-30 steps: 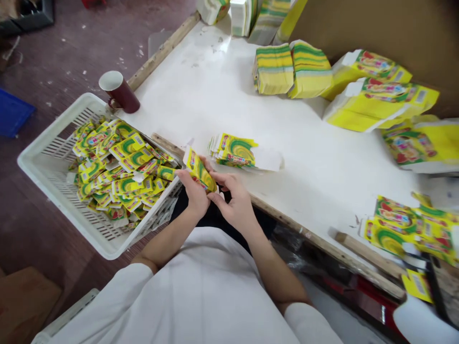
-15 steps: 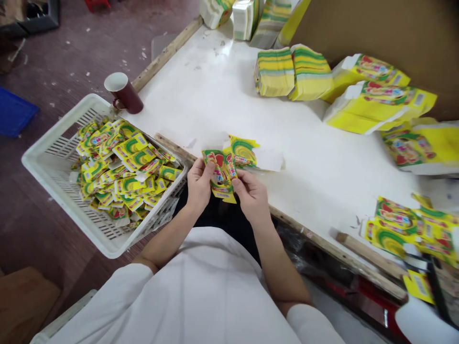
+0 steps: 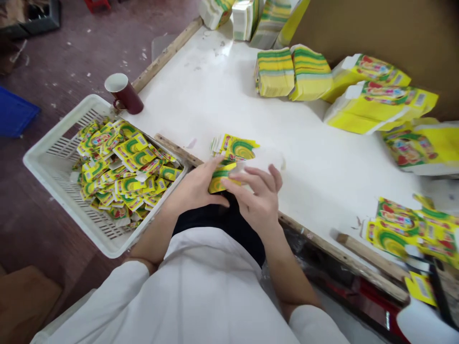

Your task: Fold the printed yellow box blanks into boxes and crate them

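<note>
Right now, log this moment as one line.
left hand: holds small carton | right hand: on same carton | flat carton stack: just beyond | basket: left, holds cartons

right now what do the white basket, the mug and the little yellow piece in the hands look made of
White basket: moulded plastic, by its slotted walls.
Mug: probably glazed ceramic, dark red outside, white inside.
Yellow piece: thin glossy printed card, apparently, flat and folding.

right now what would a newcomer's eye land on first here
Both hands, left hand and right hand, pinch one small yellow-green carton at the table's near edge. Left of them a white basket brims with folded cartons, and bundled stacks line the far side of the white table.
</note>
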The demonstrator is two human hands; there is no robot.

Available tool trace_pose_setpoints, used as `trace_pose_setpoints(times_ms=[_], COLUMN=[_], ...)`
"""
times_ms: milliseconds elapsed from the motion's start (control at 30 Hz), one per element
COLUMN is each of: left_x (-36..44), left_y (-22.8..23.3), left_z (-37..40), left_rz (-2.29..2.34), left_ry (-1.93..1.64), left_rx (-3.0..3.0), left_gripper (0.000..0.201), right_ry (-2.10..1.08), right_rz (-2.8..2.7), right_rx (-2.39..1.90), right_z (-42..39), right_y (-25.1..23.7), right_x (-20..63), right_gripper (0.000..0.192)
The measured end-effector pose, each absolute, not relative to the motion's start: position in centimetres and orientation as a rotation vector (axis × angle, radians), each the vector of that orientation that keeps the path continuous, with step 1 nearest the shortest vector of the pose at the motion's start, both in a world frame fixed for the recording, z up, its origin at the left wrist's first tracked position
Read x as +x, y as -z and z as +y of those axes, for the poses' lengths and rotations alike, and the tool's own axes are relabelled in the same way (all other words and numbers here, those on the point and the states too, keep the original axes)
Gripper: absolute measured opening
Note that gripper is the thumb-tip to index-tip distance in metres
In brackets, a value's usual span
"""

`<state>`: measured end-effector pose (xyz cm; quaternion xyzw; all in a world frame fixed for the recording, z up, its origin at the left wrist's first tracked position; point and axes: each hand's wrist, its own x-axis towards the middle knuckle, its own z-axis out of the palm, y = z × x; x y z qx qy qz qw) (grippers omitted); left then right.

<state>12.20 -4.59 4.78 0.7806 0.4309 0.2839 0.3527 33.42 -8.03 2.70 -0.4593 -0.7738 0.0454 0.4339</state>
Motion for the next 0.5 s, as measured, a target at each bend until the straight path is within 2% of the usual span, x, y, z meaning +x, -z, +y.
trace_pose_setpoints(times_ms=[33,67,133,233,300,500], left_x=[12.7,13.2,14.1,14.7,14.8,14.9], left_y=[-4.5,-4.1,-3.4,-2.9,-2.8,-2.9], left_z=[-4.8,-5.0,-5.3,-5.5,-5.4,-5.6], left_rz=[1.134,1.165,1.211,1.175,1.141,1.094], left_ry=[-0.696,-0.696,-0.755,-0.828,-0.826,-0.622], left_rx=[2.022,2.022,2.049,2.153,2.218,2.390], left_gripper=[0.088,0.079,0.075,0.087,0.092,0.089], right_ry=[-0.133,-0.188,-0.479,-1.228,-1.557,-1.592], right_rz=[-1.833,-1.709,-1.442,-1.137,-0.988,-0.948], right_rx=[-1.181,-1.220,-1.248,-1.107,-1.018,-1.069], right_z=[-8.1,-8.0,-7.8,-7.2,-6.9,-7.0], right_y=[-2.5,-2.3,-1.9,-1.6,-1.5,-1.3], right_x=[33.2,33.0,32.6,32.0,31.6,31.3], right_gripper=[0.043,0.057,0.079,0.065,0.059,0.053])
